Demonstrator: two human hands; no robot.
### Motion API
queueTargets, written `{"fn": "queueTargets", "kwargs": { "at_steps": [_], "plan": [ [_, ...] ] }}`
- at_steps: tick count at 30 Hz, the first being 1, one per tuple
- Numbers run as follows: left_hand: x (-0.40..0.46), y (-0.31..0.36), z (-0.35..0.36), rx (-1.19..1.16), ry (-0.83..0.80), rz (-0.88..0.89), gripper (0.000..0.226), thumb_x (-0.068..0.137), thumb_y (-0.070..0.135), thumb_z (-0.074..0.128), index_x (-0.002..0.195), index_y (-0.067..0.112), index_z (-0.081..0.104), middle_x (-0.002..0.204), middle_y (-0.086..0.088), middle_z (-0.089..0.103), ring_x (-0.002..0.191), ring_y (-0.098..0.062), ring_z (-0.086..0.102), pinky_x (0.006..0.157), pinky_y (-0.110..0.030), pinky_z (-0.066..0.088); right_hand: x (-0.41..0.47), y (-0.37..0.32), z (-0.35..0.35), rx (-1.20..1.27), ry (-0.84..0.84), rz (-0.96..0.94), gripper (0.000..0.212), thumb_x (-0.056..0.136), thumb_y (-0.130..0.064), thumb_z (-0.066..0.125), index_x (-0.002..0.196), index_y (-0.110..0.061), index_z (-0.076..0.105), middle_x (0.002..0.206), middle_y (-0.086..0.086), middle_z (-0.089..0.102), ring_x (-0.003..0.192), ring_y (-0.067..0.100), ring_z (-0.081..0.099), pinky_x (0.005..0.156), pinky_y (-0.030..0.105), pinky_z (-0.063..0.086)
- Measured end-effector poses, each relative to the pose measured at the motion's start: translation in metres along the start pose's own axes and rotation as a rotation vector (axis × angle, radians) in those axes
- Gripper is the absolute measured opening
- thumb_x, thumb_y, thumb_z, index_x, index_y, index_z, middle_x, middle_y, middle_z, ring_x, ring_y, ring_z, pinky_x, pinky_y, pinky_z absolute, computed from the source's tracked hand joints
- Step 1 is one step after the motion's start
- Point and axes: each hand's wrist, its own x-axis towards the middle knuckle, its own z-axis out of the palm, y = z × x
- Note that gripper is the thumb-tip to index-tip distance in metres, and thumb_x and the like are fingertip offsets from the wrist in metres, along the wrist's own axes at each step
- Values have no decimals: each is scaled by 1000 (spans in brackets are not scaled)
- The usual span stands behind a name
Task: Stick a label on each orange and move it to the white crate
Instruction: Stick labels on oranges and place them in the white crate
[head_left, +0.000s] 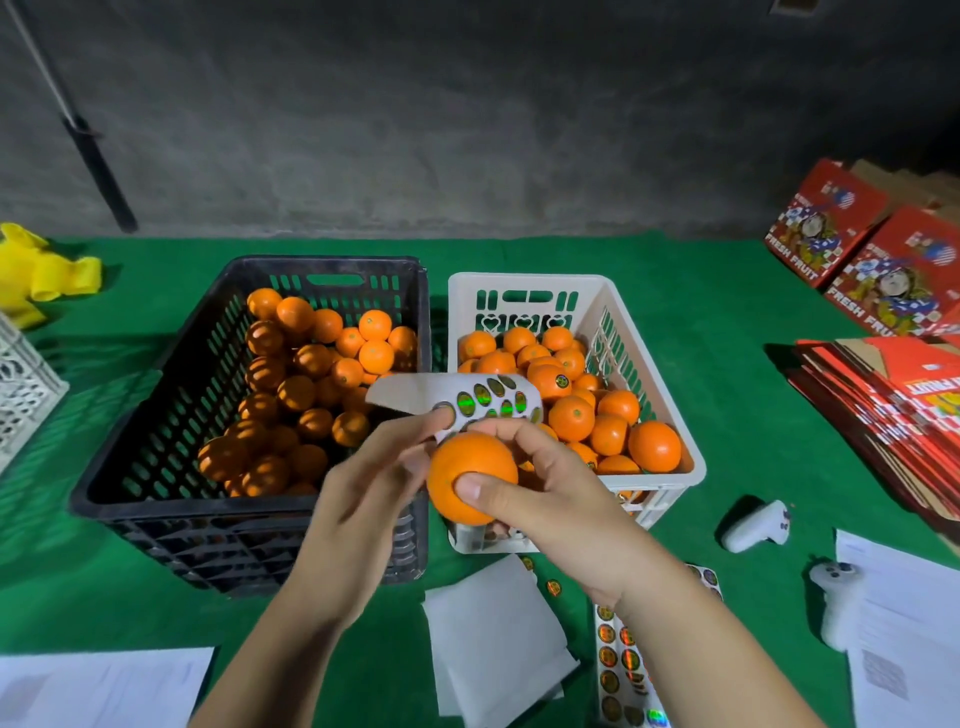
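My right hand (545, 488) grips an orange (465, 470) in front of the two crates, thumb on its near side. My left hand (374, 478) pinches a white label sheet (467, 397) with shiny oval stickers, held just above and behind the orange. The black crate (156, 431) on the left holds several unlabelled oranges. The white crate (670, 415) on the right holds several oranges, one showing a dark label (561, 381).
Green cloth covers the table. White backing sheets (493, 639) and a strip of stickers (618, 660) lie near the front edge. Two white controllers (758, 525) and papers (898, 623) sit right. Red fruit cartons (883, 270) stack far right; a yellow cloth (36, 275) far left.
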Motion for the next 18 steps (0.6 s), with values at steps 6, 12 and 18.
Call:
{"fn": "queueTargets", "kwargs": {
  "at_steps": [6,12,18],
  "plan": [
    [10,-23,-10,-145,597,-58,19,84,34,81,89,25,66,83,10,74,78,-4,69,67,-16,54,8,15,-19,-145,90,-59,61,67,-61,84,124,-49,64,128,-7,61,105,11,68,86,39,64],
    [9,-38,-25,-213,534,-169,36,94,26,73,129,25,67,117,-8,77,102,-19,75,81,-36,62,49,37,-101,-407,515,-16,88,66,-76,73,138,-28,60,124,-1,66,107,22,69,90,47,60],
    [10,-39,-19,-211,412,-190,25,98,32,69,122,27,75,120,-6,78,110,-25,76,88,-38,65,89,73,-102,-882,383,28,65,94,-72,56,135,-21,62,98,7,63,92,32,65,69,36,48]
  ]
}}
